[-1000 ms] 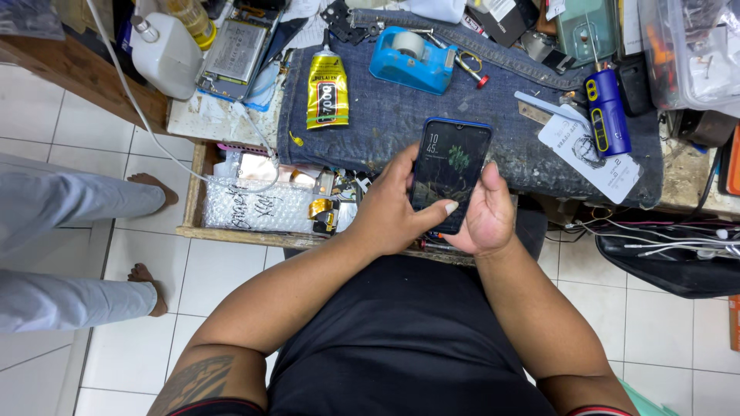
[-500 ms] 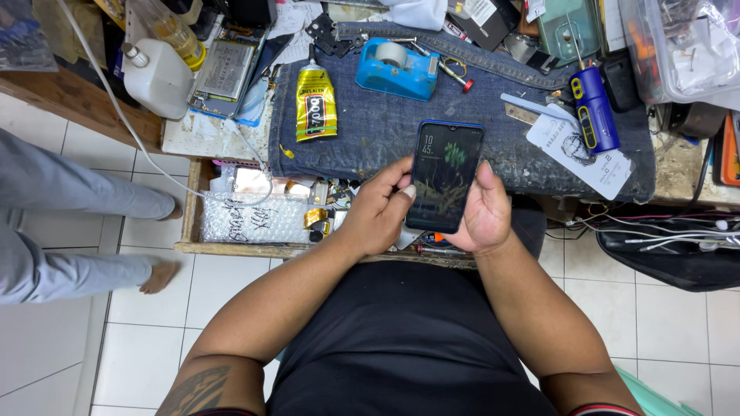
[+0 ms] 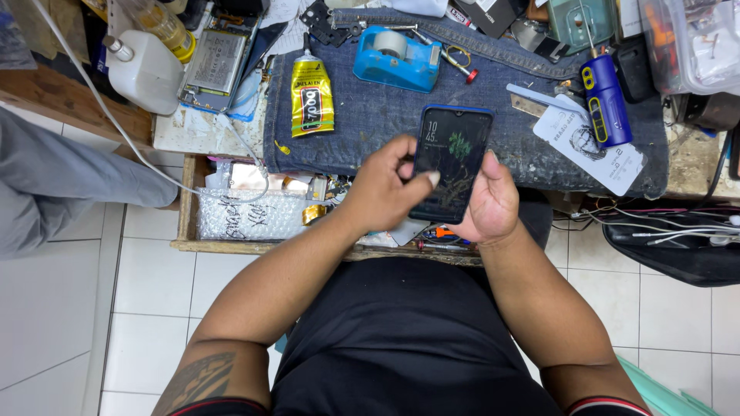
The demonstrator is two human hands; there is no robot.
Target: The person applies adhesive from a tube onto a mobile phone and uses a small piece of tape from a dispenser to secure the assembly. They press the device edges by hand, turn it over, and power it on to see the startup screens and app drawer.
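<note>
Head cam shows the phone (image 3: 450, 163) cradled upright in the right hand (image 3: 487, 202) over the workbench's near edge, left hand (image 3: 379, 190) gripping its side, thumb across the lit screen.

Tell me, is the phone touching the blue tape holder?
Apart. The head view shows the phone held in both hands, with a strip of bare denim mat plainly visible between its top edge and the blue tape holder.
</note>
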